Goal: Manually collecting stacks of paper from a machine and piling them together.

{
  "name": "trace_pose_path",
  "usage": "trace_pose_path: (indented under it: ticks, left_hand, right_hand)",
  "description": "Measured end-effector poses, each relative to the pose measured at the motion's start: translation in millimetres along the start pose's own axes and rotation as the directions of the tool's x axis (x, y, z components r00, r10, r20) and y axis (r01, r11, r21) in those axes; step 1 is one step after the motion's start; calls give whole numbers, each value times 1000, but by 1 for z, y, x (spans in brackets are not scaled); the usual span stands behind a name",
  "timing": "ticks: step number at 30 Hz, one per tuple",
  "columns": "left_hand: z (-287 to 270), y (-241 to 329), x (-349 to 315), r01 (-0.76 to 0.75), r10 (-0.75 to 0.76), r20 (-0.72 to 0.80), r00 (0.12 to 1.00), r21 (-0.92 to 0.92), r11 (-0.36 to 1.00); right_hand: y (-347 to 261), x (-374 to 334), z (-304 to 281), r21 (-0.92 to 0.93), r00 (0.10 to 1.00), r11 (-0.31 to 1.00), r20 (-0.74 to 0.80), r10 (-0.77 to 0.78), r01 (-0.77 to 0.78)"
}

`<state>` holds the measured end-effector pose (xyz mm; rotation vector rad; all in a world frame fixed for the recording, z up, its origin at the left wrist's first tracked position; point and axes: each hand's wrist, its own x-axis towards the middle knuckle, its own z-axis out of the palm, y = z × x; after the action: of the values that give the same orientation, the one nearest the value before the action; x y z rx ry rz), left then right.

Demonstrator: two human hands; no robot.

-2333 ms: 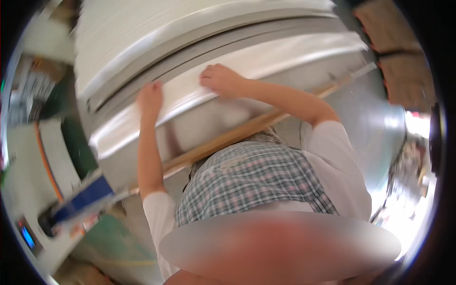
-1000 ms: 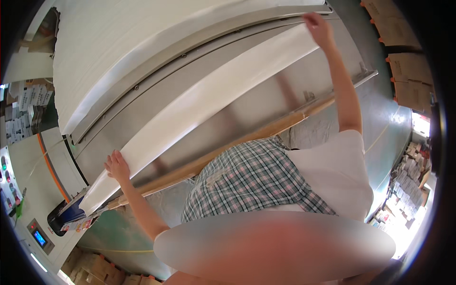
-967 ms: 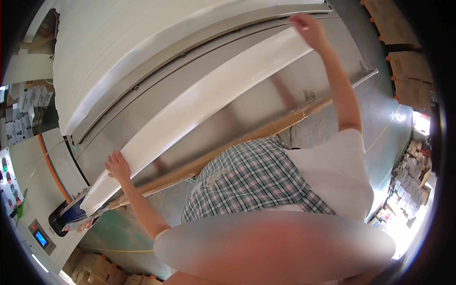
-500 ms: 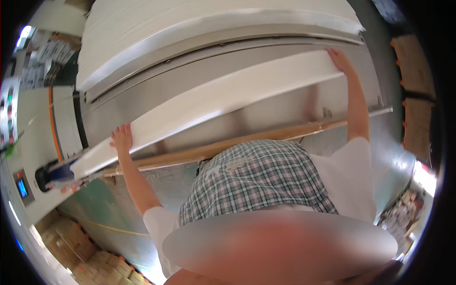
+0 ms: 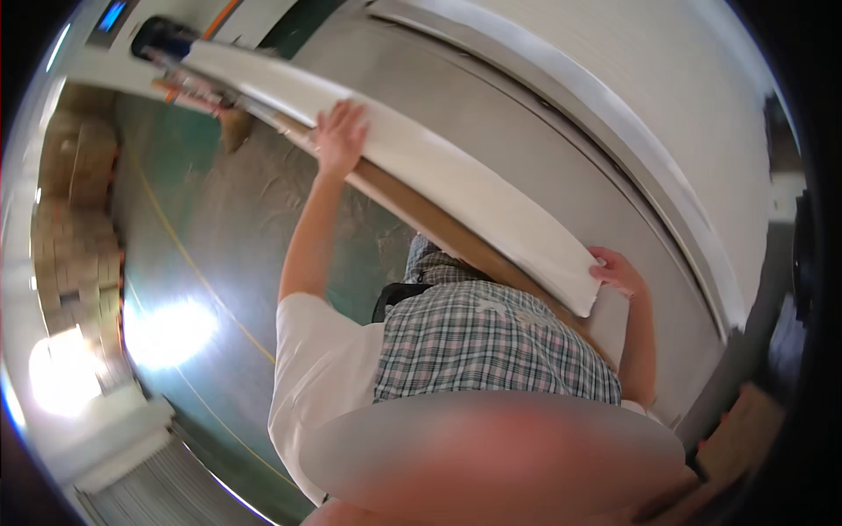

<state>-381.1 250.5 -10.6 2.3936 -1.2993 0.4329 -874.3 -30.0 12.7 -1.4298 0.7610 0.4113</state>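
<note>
**Long white sheet held at two points above the steel table**

Left hand (image 5: pixel 340 136) laid flat, palm down, fingers spread, on the upper face of a long white sheet (image 5: pixel 421 175), well along its length toward the far end. Right hand (image 5: pixel 617 272) at the near end of the same sheet, fingers curled around the corner edge from behind, thumb side hidden; cannot tell how tightly clamped. Sheet stretched diagonally from upper left to the right of centre, slightly curved, raised off the grey metal table (image 5: pixel 544 149) beneath it. Just under the sheet's near edge, a brown wooden strip (image 5: pixel 438 219) running parallel along the table's rim. Beyond the table, a broad white stack of sheets (image 5: pixel 667 96) behind a pale rail. At the sheet's far end, a dark roller end (image 5: pixel 162 35) and a small blue screen (image 5: pixel 112 16). Below left, green floor (image 5: pixel 219 263) with a yellow line, cardboard boxes (image 5: pixel 74 193) piled along the edge. In the foreground, plaid apron (image 5: pixel 491 342) over a white T-shirt.
</note>
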Motion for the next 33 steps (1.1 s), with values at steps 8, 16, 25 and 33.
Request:
trace_pose_path:
  ticks: [8,16,25,33]
  left_hand:
    - [-23,1,6,-31,23,-42,999,-195,980]
    - [-46,47,8,-302,516,162,841,-652,696]
    - [56,-81,235,72,94,258,962,-565,822]
    - [195,-138,400,255,-293,100,951,-788,560]
  right_hand:
    - [-109,118,97,-95,974,972,95,-207,216]
    - [-151,228,173,269,905,865,-128,-405,424]
    - [-146,267,97,-526,266,820,-776,-572,227]
    - [-159,278,107,-663,196,746,-741,-642,-63]
